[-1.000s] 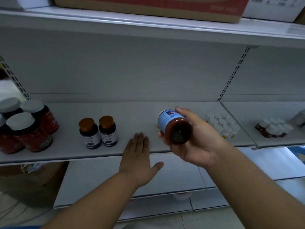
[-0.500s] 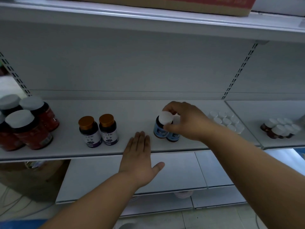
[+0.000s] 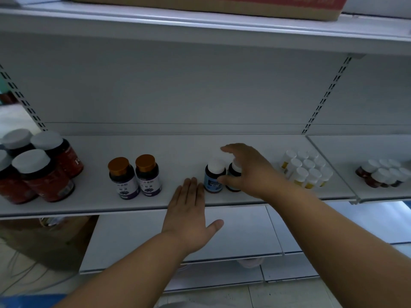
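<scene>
Two small dark bottles with white caps and blue labels stand side by side on the grey shelf (image 3: 255,197). The left bottle (image 3: 214,177) is in full view. My right hand (image 3: 246,170) arches loosely over the right bottle (image 3: 234,172) and hides its right side; the thumb lies across the front near the base and the index finger stretches out behind the caps. My left hand (image 3: 189,210) rests flat on the shelf's front edge, fingers straight and together, just left of the blue-label bottles.
Two gold-capped bottles (image 3: 134,176) stand left of my left hand. Large red bottles with grey caps (image 3: 37,167) crowd the far left. Several small white-capped yellow bottles (image 3: 307,171) sit right of my right hand, with more small bottles (image 3: 382,173) on the adjoining shelf. A cardboard box (image 3: 211,5) sits overhead.
My right hand brought a blue-label bottle down from the air, stood it upright on the shelf beside the other one, and its fingers have loosened. My left hand stayed put.
</scene>
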A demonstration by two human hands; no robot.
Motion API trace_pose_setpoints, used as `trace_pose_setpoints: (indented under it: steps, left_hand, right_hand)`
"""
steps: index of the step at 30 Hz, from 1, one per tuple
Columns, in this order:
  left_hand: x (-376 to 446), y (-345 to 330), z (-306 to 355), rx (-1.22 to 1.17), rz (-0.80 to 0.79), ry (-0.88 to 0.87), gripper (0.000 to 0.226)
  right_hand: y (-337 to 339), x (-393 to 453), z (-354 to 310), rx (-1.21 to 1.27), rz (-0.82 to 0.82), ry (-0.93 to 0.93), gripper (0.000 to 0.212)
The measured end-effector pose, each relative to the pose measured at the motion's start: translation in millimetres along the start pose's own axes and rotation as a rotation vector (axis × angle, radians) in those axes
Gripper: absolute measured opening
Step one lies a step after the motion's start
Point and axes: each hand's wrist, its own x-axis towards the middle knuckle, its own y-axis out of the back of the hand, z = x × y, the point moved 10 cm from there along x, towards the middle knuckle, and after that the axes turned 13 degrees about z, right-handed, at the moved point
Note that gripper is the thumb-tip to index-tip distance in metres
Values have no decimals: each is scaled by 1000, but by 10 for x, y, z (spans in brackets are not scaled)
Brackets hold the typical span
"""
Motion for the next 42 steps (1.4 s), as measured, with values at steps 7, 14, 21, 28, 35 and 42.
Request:
trace_pose_setpoints:
  steps: [7,14,21,28,35,42]
  left_hand:
    - [1,-13,3,20,-12,-12,106]
    - [-17,23,5,3,-12,-4,108]
    - [-11,42,2,-3,-7,11,102]
    - [-13,25,2,-6,-16,13,107]
    - [-17,17,-14,-49,30,13,107]
    - [-14,45,-3,-53,30,19,107]
  right_hand:
    - [-78,-339,496,236,170,-361,45]
    - [179,-466,208,1167,242,-624,21]
    - [122,-613,-469,1684,-128,-762,46]
    - [69,-646,-581,1850,-224,-757,58]
    - [80,-671,-641,1806,-241,-720,68]
    - [123,-688,-649,1815,-304,-671,70]
